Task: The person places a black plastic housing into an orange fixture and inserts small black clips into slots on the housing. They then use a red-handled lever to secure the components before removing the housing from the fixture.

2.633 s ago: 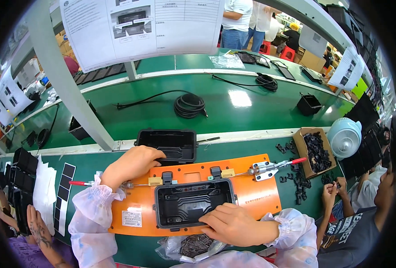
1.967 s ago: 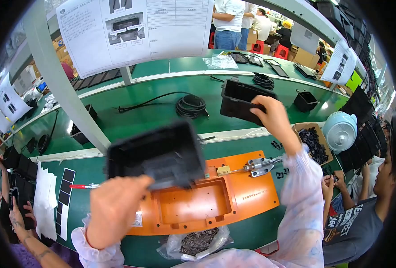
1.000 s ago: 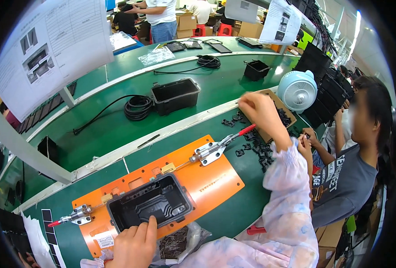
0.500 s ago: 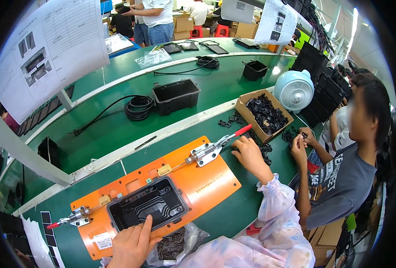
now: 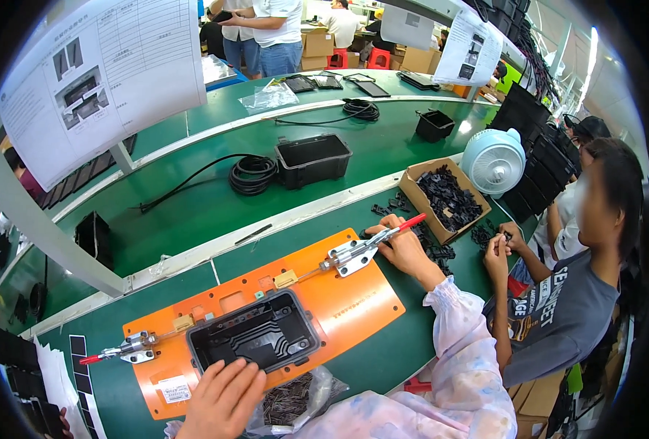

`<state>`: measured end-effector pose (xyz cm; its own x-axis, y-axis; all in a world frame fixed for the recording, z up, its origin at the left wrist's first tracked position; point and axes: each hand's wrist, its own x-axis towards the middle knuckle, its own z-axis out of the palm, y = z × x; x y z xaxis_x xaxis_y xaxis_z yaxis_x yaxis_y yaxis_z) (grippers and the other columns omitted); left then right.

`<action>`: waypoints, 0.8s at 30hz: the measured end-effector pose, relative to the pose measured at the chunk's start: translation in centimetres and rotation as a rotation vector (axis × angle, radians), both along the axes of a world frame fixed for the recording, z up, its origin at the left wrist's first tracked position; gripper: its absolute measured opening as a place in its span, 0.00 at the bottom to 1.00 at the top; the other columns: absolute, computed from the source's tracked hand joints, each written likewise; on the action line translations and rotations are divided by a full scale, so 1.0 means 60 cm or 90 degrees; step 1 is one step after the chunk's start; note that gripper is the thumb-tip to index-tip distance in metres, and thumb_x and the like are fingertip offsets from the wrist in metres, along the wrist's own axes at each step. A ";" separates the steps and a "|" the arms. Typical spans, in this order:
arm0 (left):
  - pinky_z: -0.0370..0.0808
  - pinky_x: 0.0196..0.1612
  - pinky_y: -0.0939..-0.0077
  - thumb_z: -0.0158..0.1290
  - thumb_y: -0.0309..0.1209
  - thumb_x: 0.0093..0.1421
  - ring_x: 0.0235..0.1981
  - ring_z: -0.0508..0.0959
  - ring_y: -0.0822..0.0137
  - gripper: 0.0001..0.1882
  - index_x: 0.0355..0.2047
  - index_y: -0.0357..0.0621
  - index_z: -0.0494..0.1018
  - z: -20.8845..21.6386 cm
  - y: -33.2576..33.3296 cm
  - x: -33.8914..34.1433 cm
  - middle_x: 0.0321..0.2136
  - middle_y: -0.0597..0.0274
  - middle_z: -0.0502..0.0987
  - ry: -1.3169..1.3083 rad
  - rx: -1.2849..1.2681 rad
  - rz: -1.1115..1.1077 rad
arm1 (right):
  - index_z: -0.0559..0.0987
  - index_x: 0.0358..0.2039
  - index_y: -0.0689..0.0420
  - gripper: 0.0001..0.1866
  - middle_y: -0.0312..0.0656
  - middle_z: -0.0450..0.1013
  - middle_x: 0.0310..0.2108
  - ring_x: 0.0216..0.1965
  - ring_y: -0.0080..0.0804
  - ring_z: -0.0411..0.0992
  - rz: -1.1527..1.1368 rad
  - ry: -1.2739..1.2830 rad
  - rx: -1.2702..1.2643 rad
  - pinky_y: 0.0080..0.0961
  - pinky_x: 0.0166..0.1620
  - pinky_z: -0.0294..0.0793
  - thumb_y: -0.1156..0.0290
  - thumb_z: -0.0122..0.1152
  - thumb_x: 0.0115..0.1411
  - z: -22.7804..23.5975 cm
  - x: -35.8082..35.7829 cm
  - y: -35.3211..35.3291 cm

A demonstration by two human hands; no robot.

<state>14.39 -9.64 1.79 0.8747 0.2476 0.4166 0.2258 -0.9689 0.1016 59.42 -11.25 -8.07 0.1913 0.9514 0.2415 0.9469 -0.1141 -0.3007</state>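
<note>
Left hand [image 5: 225, 399], fingers extended, meets black box [image 5: 255, 329] (cavity upward), long axis receding rightward; right hand [image 5: 406, 253] at toggle clamp [image 5: 350, 256], grip indiscernible.

Near you, count one orange plate [image 5: 361, 304], one black box [image 5: 225, 345] seated in it, two red-handled clamps [image 5: 350, 257] and one plastic bag [image 5: 329, 391]. To your right stand one carton [image 5: 472, 227] of black clips [image 5: 441, 192], too heaped to count, and one blue fan [image 5: 496, 164]. Farther off, you have two red stools [image 5: 379, 58].
</note>
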 end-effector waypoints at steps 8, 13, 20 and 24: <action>0.77 0.54 0.69 0.56 0.28 0.56 0.54 0.77 0.52 0.31 0.60 0.33 0.67 -0.057 -0.064 -0.010 0.55 0.48 0.75 0.184 -0.147 -0.159 | 0.76 0.53 0.61 0.25 0.50 0.73 0.54 0.56 0.52 0.69 0.112 0.035 0.017 0.44 0.58 0.71 0.65 0.68 0.58 -0.016 0.011 0.004; 0.79 0.35 0.75 0.52 0.27 0.56 0.38 0.78 0.64 0.18 0.48 0.39 0.75 -0.075 -0.059 0.017 0.40 0.60 0.76 0.222 -0.148 -0.109 | 0.79 0.47 0.58 0.19 0.47 0.72 0.45 0.48 0.50 0.69 0.184 0.040 0.038 0.42 0.51 0.70 0.72 0.68 0.54 -0.012 -0.007 0.014; 0.77 0.29 0.74 0.52 0.28 0.56 0.37 0.77 0.64 0.10 0.39 0.42 0.73 -0.102 -0.053 0.012 0.34 0.63 0.73 0.218 -0.235 -0.128 | 0.73 0.40 0.61 0.15 0.53 0.69 0.39 0.43 0.54 0.70 0.132 0.134 0.009 0.40 0.47 0.71 0.73 0.68 0.55 0.006 -0.029 0.010; 0.78 0.30 0.74 0.52 0.27 0.57 0.38 0.77 0.63 0.08 0.38 0.41 0.71 -0.104 -0.052 0.011 0.34 0.61 0.72 0.171 -0.246 -0.134 | 0.76 0.41 0.66 0.12 0.55 0.77 0.35 0.35 0.44 0.78 -0.002 0.250 -0.024 0.32 0.38 0.75 0.78 0.64 0.57 0.017 -0.042 -0.009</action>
<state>15.05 -12.78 -4.47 0.9858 0.1463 0.0828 0.0976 -0.8992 0.4265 56.89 -11.76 -7.05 0.2646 0.9576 0.1142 0.7602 -0.1343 -0.6356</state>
